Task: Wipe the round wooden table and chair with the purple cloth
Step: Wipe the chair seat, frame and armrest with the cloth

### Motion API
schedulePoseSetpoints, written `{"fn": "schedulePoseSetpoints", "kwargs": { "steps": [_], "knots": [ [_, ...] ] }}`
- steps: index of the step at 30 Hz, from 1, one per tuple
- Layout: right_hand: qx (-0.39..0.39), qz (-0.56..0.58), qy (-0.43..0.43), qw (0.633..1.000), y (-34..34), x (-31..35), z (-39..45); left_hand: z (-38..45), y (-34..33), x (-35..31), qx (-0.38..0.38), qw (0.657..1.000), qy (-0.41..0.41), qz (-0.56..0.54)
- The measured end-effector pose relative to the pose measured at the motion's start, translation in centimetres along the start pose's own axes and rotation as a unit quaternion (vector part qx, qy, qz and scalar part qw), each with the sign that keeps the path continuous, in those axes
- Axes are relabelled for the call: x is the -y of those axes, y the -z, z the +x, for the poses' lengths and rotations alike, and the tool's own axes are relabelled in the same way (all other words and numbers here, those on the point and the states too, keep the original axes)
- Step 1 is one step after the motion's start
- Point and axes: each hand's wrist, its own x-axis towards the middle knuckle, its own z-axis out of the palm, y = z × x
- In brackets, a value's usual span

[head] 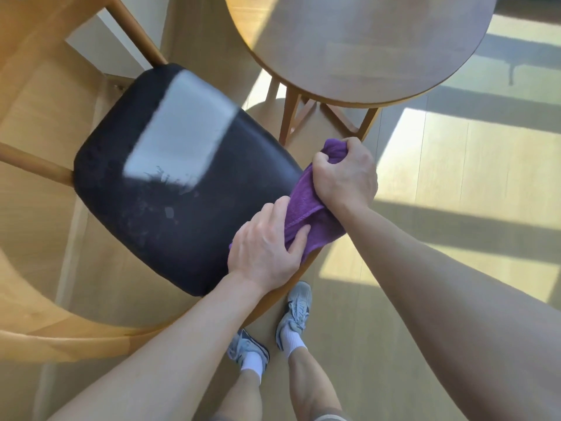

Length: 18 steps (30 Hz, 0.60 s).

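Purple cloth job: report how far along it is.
Done: cannot confirm; the round wooden table shows no clear sign of wiping. In hand: the left hand and right hand both grip the purple cloth at the black padded chair seat's edge. Left: the seat still shows specks.

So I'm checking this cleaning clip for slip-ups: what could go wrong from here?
1. The purple cloth sits bunched at the edge of the black cushioned chair seat, gripped by the right hand and the left hand; most of the seat might go unwiped.
2. The round wooden table stands close by; a wide stroke could bump it.
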Motion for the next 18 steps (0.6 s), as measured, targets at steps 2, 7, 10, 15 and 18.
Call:
{"fn": "schedulePoseSetpoints", "kwargs": {
  "steps": [2, 7, 10, 15, 18],
  "knots": [
    [-0.015, 0.017, -0.014, 1.000, 0.0, 0.0, -0.1, 0.0, -0.1, 0.0, -0.002, 1.000, -0.012, 0.005],
    [-0.028, 0.027, -0.020, 0.999, 0.2, 0.3, -0.6, 0.1, -0.3, 0.1, -0.025, 0.999, -0.020, 0.017],
    [-0.051, 0.019, -0.015, 0.998, -0.1, -0.1, -2.8, -1.2, -0.4, 0.3, -0.024, 0.999, -0.004, 0.043],
    [-0.059, 0.013, 0.012, 0.998, -1.1, -1.2, -9.2, -6.7, 0.3, 2.7, -0.030, 0.992, -0.001, 0.120],
    [-0.038, 0.065, -0.012, 0.997, -1.5, -1.4, -13.0, -9.9, 0.9, 4.9, -0.043, 0.987, -0.028, 0.153]
  ]
}}
